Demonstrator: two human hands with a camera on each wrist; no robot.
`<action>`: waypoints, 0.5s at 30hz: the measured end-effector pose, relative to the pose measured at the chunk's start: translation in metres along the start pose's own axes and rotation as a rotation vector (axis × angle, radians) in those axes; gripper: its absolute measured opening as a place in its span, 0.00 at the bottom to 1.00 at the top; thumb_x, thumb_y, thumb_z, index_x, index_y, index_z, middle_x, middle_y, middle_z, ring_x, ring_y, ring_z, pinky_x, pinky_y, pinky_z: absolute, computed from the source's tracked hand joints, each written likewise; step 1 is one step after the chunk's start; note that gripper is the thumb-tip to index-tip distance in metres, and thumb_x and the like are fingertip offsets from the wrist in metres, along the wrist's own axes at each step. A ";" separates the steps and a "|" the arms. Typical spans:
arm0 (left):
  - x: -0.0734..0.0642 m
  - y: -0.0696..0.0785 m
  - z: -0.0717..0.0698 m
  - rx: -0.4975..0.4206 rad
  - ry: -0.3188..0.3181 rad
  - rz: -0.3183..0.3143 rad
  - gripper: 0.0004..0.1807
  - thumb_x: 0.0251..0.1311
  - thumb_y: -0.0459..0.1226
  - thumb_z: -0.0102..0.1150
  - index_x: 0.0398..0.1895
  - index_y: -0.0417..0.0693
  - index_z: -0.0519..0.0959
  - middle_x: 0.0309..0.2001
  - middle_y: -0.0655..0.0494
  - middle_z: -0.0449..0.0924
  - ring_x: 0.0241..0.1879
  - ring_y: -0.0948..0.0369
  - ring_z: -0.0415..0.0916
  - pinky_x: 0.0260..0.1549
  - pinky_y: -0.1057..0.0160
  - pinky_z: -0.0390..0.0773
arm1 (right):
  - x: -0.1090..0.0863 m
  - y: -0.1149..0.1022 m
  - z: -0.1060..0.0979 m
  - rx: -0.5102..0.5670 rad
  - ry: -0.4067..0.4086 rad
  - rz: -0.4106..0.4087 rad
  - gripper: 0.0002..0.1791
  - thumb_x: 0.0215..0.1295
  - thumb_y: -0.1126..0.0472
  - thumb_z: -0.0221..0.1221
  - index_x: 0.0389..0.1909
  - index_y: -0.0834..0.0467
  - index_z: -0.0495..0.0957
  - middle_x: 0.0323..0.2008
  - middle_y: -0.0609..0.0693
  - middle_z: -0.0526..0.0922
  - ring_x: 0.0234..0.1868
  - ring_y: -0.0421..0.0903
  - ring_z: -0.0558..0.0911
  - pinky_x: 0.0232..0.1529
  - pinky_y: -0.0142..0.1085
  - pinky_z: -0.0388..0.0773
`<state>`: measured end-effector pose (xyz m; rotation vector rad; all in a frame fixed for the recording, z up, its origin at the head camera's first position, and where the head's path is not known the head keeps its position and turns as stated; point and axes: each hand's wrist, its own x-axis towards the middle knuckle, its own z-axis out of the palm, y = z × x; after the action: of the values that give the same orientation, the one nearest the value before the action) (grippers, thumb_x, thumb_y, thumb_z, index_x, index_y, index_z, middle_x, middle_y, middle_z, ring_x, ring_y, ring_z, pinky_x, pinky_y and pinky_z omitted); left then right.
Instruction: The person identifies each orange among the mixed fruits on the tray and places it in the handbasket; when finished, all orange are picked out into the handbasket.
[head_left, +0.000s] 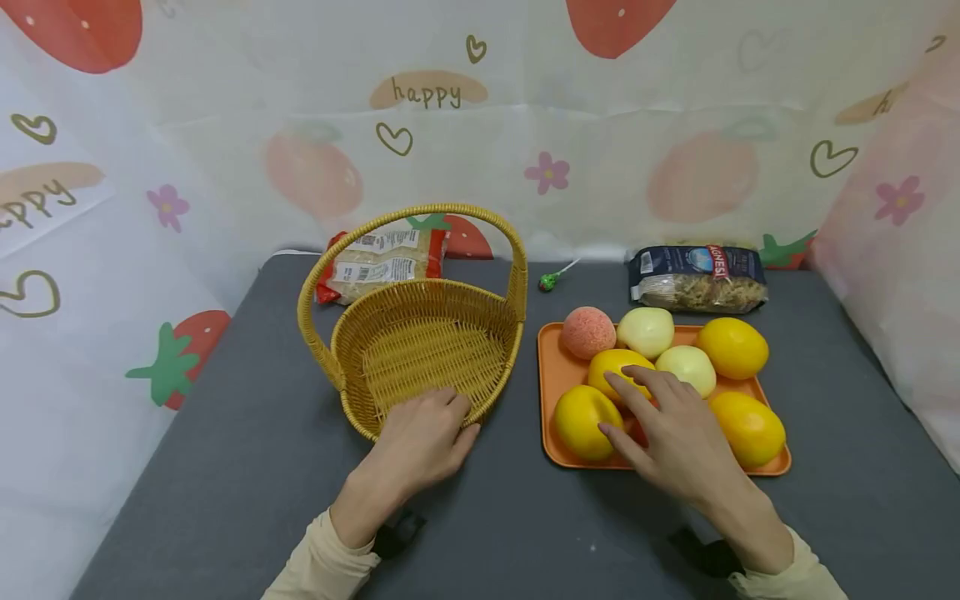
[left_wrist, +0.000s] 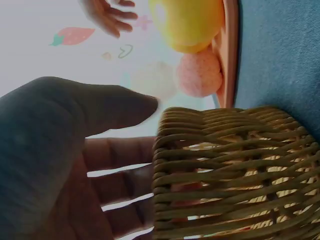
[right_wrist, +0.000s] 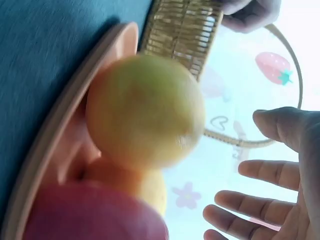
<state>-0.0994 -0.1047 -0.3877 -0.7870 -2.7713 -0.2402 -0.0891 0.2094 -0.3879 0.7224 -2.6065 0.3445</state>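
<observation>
My left hand (head_left: 423, 437) grips the near rim of a yellow wicker basket (head_left: 427, 358) with a tall looped handle. In the left wrist view the fingers lie beyond the basket's woven wall (left_wrist: 235, 170), with the thumb at the rim. Over the front of an orange tray (head_left: 551, 379) hovers my right hand (head_left: 678, 437), fingers spread, holding nothing. Nearest to it are a round yellow fruit (head_left: 587, 422) and another yellow fruit (head_left: 617, 371). A red round fruit (right_wrist: 95, 212) lies mostly hidden under that hand in the head view.
The tray also bears a pink bumpy ball (head_left: 588, 333), pale green fruits (head_left: 646, 332) and large yellow fruits (head_left: 732, 347). Behind stand a dark AGNESI bag (head_left: 697, 279), a green lollipop (head_left: 548, 282) and a red-ended clear bag (head_left: 382, 262) behind the basket. A printed cloth backs the table.
</observation>
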 end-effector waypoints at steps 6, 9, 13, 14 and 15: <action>-0.006 -0.011 -0.009 -0.064 0.080 -0.110 0.10 0.60 0.42 0.62 0.24 0.54 0.74 0.20 0.62 0.69 0.18 0.66 0.64 0.16 0.66 0.62 | -0.015 0.018 -0.017 -0.023 0.039 0.026 0.31 0.66 0.40 0.55 0.60 0.58 0.76 0.53 0.61 0.78 0.49 0.60 0.78 0.49 0.56 0.74; -0.016 -0.023 -0.014 -0.129 0.141 -0.241 0.12 0.62 0.40 0.60 0.22 0.53 0.71 0.17 0.62 0.65 0.14 0.67 0.58 0.14 0.67 0.59 | -0.027 0.029 -0.024 -0.047 0.065 0.062 0.29 0.66 0.41 0.57 0.58 0.59 0.76 0.51 0.62 0.78 0.47 0.60 0.77 0.46 0.57 0.73; -0.034 -0.040 -0.019 -0.205 0.251 -0.461 0.15 0.62 0.39 0.59 0.20 0.51 0.67 0.14 0.59 0.61 0.12 0.65 0.55 0.13 0.65 0.56 | -0.044 0.042 -0.033 -0.081 0.097 0.134 0.27 0.56 0.51 0.66 0.55 0.60 0.78 0.51 0.63 0.78 0.48 0.62 0.76 0.45 0.58 0.72; -0.038 -0.044 -0.019 -0.224 0.267 -0.516 0.15 0.62 0.40 0.59 0.20 0.50 0.66 0.14 0.59 0.60 0.11 0.64 0.55 0.13 0.65 0.55 | -0.049 0.045 -0.035 -0.091 0.105 0.151 0.26 0.58 0.51 0.65 0.54 0.61 0.77 0.51 0.63 0.77 0.48 0.62 0.75 0.44 0.59 0.72; -0.042 -0.047 -0.020 -0.244 0.273 -0.568 0.16 0.62 0.40 0.59 0.20 0.50 0.66 0.14 0.58 0.61 0.11 0.63 0.56 0.13 0.65 0.55 | -0.053 0.048 -0.036 -0.100 0.113 0.167 0.25 0.60 0.51 0.64 0.54 0.62 0.77 0.51 0.64 0.78 0.48 0.63 0.75 0.45 0.59 0.72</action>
<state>-0.0859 -0.1695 -0.3851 0.0175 -2.6585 -0.7385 -0.0619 0.2847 -0.3855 0.4396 -2.5610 0.2922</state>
